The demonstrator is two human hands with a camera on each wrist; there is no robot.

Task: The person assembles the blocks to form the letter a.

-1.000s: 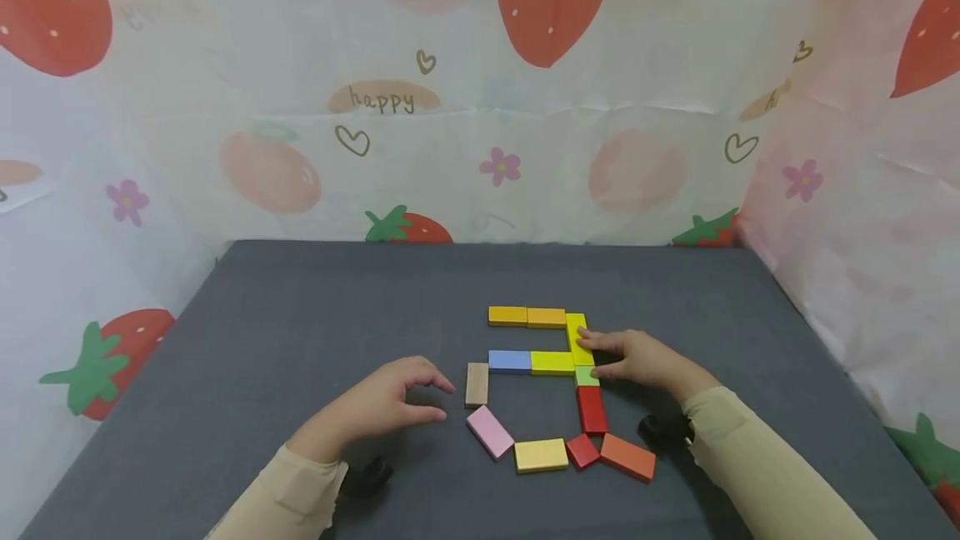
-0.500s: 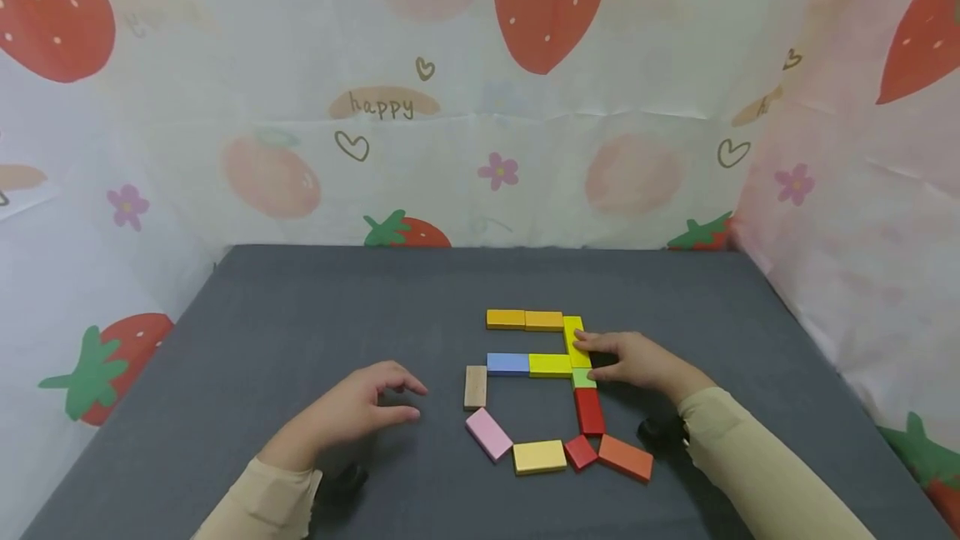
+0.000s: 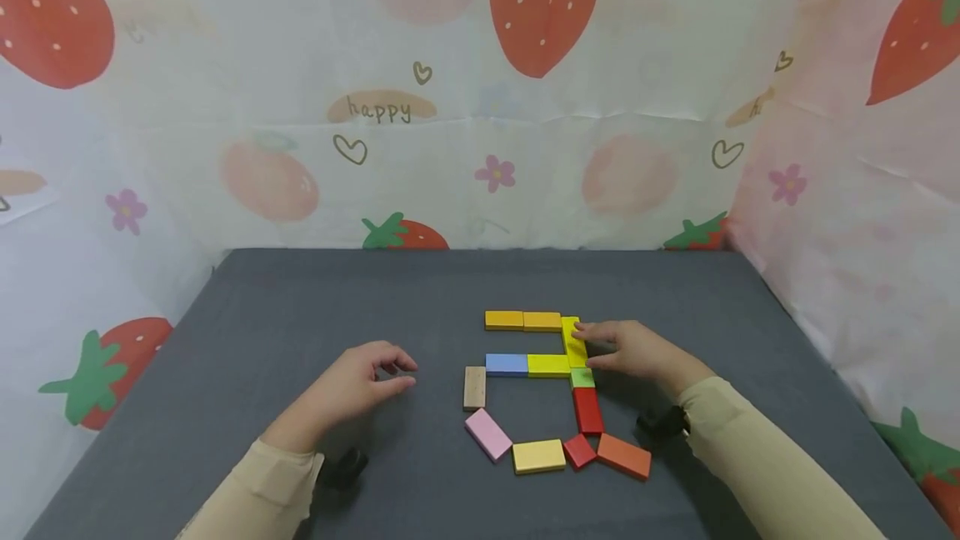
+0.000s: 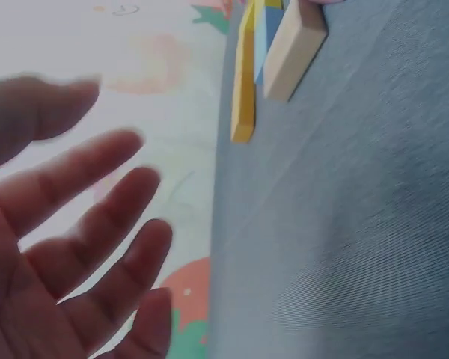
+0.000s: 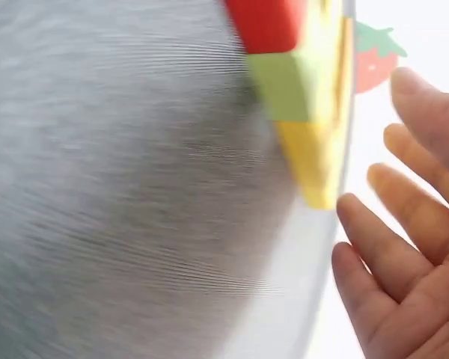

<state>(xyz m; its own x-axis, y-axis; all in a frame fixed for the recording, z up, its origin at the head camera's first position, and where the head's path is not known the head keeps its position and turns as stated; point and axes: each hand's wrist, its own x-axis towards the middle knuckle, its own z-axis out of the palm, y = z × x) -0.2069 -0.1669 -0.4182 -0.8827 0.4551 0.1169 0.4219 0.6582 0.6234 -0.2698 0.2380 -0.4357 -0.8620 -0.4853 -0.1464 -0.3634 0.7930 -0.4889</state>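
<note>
Coloured wooden blocks lie end to end in an outline on the grey table. My right hand (image 3: 637, 348) is at the upright yellow block (image 3: 573, 342), its fingers loosely bent. In the right wrist view that hand (image 5: 411, 239) looks raised, with no block between thumb and fingers. The green block (image 3: 582, 377) and red block (image 3: 588, 411) lie just below. My left hand (image 3: 348, 386) hovers left of the plain wood block (image 3: 475, 388), apart from it and holding nothing; its fingers (image 4: 112, 194) are spread and relaxed in the left wrist view.
Two orange-yellow blocks (image 3: 504, 321) form the top row. Below are a blue block (image 3: 507, 365) and a yellow block (image 3: 548, 366). A pink block (image 3: 488, 435), pale yellow block (image 3: 538, 457), small red block (image 3: 580, 451) and orange block (image 3: 624, 457) lie nearest. Strawberry-print cloth (image 3: 450, 173) surrounds the table.
My left hand has drawn back leftward from the plain wood block. The right hand has shifted up slightly, its thumb leaving the green block's edge. The blocks keep their arrangement.
</note>
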